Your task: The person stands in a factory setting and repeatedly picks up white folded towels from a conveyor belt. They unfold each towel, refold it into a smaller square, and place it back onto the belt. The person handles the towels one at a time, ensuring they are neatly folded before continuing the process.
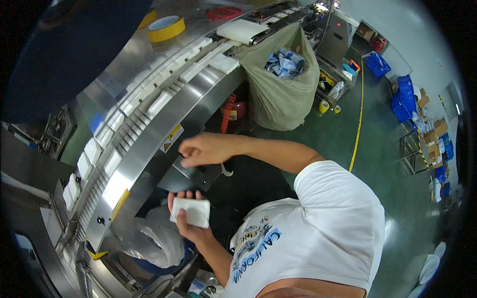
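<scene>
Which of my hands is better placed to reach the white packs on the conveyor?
Probably your right hand: it looks empty and is nearer the conveyor. Your left hand already holds a white pack.

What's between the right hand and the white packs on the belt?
The head view shows a shiny metal rail, with a yellow label, between the right hand and white packs.

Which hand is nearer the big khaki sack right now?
The right. The right hand is apart from the khaki sack, below and left of it in view; the left hand, holding a white pack, is farther down.
</scene>
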Available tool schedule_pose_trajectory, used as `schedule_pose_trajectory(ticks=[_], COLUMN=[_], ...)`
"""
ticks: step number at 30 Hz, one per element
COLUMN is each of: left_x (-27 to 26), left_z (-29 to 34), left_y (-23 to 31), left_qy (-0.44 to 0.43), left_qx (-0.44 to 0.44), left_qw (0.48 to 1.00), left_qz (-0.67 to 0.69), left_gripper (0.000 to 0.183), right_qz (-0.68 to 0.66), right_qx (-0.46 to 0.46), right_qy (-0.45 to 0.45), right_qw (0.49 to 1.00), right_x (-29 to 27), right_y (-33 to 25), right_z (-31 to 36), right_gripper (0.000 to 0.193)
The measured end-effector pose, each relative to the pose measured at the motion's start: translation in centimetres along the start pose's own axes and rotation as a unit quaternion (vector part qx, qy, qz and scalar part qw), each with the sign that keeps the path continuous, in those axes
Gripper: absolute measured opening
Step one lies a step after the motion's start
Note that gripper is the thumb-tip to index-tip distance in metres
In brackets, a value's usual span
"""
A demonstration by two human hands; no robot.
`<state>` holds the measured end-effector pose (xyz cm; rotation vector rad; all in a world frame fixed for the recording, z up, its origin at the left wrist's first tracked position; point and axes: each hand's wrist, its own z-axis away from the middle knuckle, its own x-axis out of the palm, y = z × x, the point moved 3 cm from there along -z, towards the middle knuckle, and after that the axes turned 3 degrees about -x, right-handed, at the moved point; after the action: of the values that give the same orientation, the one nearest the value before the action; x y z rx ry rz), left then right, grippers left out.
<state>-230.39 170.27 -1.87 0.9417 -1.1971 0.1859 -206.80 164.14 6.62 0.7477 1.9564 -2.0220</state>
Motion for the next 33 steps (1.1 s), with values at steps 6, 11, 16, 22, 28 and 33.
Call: schedule_pose_trajectory(ticks=[6, 11, 16, 22, 28, 33], left_x=[4.8, 6.4, 5.3, 3.5, 3.9, 4.1], left_z=[-3.6, -4.7, -4.0, -3.5, -3.3, -2.8], left_y=[-2.1, -2.9, -1.0, 0.2, -1.8, -2.9], left_qy=[-0.035, -0.070, -0.155, -0.127, -0.037, -0.050], left_qx=[0.113, 0.217, 0.051, 0.041, -0.017, -0.079], left_qw=[0.991, 0.962, 0.944, 0.943, 0.987, 0.993], left_qz=[-0.069, -0.149, -0.287, -0.305, -0.154, -0.071], left_gripper=[0.079, 0.088, 0.092, 0.044, 0.037, 0.047], right_qz=[-0.439, -0.522, -0.352, -0.007, -0.052, -0.041], right_qx=[0.111, 0.097, 0.019, -0.101, -0.069, -0.076], right_qy=[0.001, 0.049, 0.114, 0.080, 0.162, 0.190], right_qw=[0.892, 0.846, 0.929, 0.992, 0.983, 0.978], right_x=[6.6, 7.0, 2.7, -0.6, 1.8, 2.8], right_y=[3.3, 2.4, -0.2, -4.7, -5.7, -5.4], right_z=[7.5, 7.1, 7.6, 7.5, 7.9, 7.9], right_gripper=[0.057, 0.042, 0.030, 0.043, 0.067, 0.050])
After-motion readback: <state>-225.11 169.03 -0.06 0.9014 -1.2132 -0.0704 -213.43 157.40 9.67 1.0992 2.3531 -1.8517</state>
